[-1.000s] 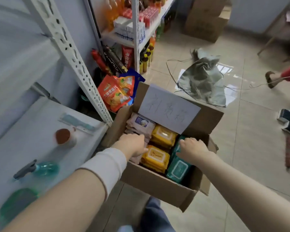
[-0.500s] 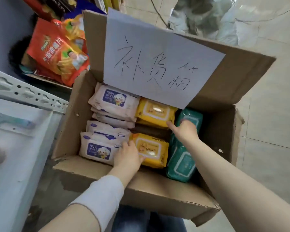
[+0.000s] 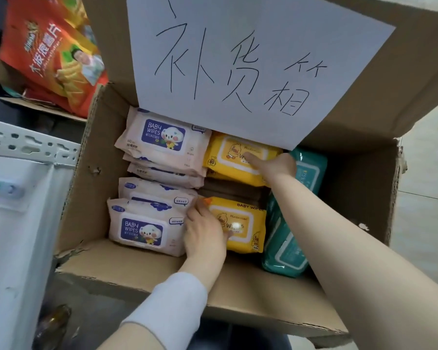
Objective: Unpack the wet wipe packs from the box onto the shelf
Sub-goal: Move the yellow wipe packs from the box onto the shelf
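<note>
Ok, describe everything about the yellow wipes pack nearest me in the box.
The near yellow pack is a glossy plastic pouch lying flat, label up, printed BABY WIPES with a duck and a pale lid panel. It sits in the box between pink packs and a teal pack. The left hand grips its left edge, thumb on top.

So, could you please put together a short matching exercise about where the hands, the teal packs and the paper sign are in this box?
Things:
1. left hand
2. right hand
3. teal packs
4. paper sign

Places:
A. on the raised far flap of the box
B. on the near yellow pack, at its left edge
C. on top of the far yellow pack
D. along the right side inside the box

Pairs: 1-B, 2-C, 3-D, 4-A
</note>
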Demonstrator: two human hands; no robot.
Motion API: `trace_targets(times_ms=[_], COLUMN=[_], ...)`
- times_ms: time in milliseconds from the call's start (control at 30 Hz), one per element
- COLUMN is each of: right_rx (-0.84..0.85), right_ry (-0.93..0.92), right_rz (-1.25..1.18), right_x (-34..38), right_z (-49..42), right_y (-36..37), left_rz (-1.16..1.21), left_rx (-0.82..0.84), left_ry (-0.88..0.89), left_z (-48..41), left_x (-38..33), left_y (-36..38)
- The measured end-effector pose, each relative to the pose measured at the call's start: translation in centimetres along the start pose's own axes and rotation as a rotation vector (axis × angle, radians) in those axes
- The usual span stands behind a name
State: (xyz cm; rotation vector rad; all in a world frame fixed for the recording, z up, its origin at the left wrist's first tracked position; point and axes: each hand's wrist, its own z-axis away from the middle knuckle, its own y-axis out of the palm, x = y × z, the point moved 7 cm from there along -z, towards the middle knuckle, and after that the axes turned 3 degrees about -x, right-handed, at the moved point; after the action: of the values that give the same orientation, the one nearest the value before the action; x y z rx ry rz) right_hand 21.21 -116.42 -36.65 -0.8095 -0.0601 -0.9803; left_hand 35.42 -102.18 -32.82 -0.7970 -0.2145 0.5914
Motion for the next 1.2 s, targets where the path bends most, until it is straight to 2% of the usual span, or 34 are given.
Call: trace_targets(times_ms=[200, 367, 567, 700, 900, 1200], right_rx=[0.134, 0.213, 0.187, 0.179, 0.159, 0.436], right_ry=[0.14, 0.197, 0.18, 0.144, 0.157, -0.039], right_rz=[-0.38, -0.543, -0.612, -0.645, -0.716, -0.577], right_x=[-2.3, -4.2, -5.7, -5.9, -5.6, -1.2], right_z=[1.8, 2.6, 3.2, 3.9, 8.3, 21.8], right_y=[-0.5, -1.7, -4.1, -5.9, -10.5, -15.2], left_rz=[-0.046, 0.084, 0.168, 0.22, 0.591, 0.793], left_rx=[0.021, -0.003, 0.091, 0.099, 0.051, 0.08], left_ry=[-0.045, -0.091, -0.151, -0.118, -0.043, 0.116], left_z=[0.3, -0.1, 0.1, 0.6, 5.1, 21.1], left_x=[-0.2, 0.0, 0.4, 1.0, 2.1, 8.2], left_y=[0.3, -0.2, -0.3, -0.1, -3.7, -14.3])
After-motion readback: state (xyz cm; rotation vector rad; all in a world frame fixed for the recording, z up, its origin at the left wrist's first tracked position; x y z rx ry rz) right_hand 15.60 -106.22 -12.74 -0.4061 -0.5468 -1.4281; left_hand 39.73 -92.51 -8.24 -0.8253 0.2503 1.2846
